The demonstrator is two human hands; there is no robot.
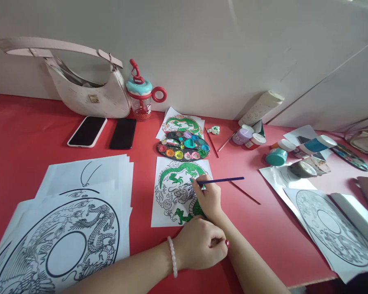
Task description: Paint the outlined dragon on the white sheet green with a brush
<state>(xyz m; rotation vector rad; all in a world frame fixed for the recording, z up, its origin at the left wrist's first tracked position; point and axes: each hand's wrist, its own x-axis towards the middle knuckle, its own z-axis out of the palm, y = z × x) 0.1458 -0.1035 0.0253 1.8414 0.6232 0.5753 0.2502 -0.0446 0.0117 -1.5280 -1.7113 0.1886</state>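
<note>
My right hand [207, 198] pinches a dark blue paintbrush [227, 180] whose tip rests on a dragon colouring sheet [167, 204], partly filled in with green. My left hand [200, 244] lies in a loose fist on the red table, against my right wrist, just below the sheet; nothing shows inside it. A bead bracelet [172, 256] circles the left wrist. An oval paint palette [182, 147] with several colour wells sits just beyond the sheet, partly on another green dragon print [184, 121].
A pink handbag [88, 92], a small bottle [140, 98] and two phones [87, 130] [123, 133] stand near the wall. A stack of dragon prints [67, 228] lies at left. Paint jars [254, 141], a teal pot [276, 157], spare brushes [244, 192] and more prints [331, 228] fill the right.
</note>
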